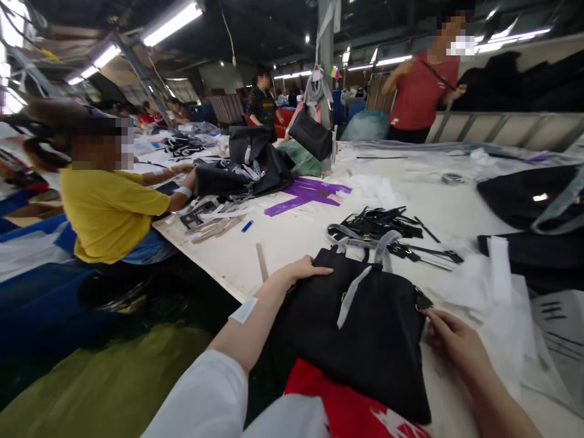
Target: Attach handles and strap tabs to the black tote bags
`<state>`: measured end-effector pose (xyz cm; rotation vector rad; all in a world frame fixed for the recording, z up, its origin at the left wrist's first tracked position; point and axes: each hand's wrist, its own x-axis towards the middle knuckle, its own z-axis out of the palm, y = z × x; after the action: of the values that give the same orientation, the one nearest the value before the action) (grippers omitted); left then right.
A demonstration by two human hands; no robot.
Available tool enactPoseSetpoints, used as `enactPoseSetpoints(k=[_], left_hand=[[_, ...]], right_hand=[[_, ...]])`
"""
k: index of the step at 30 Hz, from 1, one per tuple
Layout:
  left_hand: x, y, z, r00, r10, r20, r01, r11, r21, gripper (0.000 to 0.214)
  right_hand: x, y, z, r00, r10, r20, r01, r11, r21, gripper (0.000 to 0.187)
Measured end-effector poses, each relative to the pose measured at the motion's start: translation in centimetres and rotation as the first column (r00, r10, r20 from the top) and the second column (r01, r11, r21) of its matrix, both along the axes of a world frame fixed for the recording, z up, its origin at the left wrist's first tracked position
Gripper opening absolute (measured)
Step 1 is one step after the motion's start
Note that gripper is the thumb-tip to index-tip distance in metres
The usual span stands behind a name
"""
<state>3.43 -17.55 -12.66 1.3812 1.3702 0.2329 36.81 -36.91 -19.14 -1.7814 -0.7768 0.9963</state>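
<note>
A black handbag (356, 328) rests at the table's near edge, leaning toward my body. Its two handles are wrapped in clear plastic, and a pale strip (353, 298) hangs down its front. My left hand (308, 269) grips the upper left edge of the bag, one digit over the front and the others hidden behind. At the bag's right side, my right hand (449, 333) pinches the edge by a small black tab with a gold ring (420, 301). Just behind the bag lies a pile of thin black straps (383, 225).
The white table (232, 255) carries purple strips (310, 194), a blue marker-like piece (247, 226) and white wrapping (493, 322). More black bags (533, 194) lie at right. A person in yellow (114, 213) handles black bags (246, 167) at left; a person in red (422, 91) stands behind.
</note>
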Motion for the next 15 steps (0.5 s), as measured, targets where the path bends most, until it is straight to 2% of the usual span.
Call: enactPoseSetpoints(k=[2,4,6,9,12,15], left_hand=[[0.3,-0.7,-0.1,0.991,-0.01,0.133,0.027,0.991,-0.127,0.067],[0.7,-1.9,-0.1,0.966,-0.065,0.249,0.102,0.985,-0.141,0.062],[1.1,-3.2,0.0,0.949,-0.104,0.299,0.132,0.988,-0.075,0.059],[2.0,-4.7,0.2,0.959,-0.097,0.268,0.082,0.994,0.067,0.055],[2.6,-5.6,0.7,0.973,-0.074,0.22,0.03,0.979,0.2,0.054],[2.9,-6.0,1.8,0.973,-0.061,0.224,0.001,0.966,0.259,0.051]], right_hand=[[0.0,0.4,-0.1,0.996,-0.015,-0.092,0.018,0.999,0.03,0.045],[0.6,0.7,-0.7,0.987,-0.046,-0.156,0.054,0.997,0.05,0.044],[1.7,0.7,-1.5,0.981,-0.089,-0.175,0.102,0.992,0.068,0.043],[3.2,0.6,-2.4,0.983,-0.12,-0.137,0.134,0.986,0.101,0.044],[3.4,0.4,-2.3,0.988,-0.11,-0.111,0.122,0.986,0.11,0.045],[3.1,0.2,-1.6,0.99,-0.123,-0.069,0.131,0.983,0.128,0.045]])
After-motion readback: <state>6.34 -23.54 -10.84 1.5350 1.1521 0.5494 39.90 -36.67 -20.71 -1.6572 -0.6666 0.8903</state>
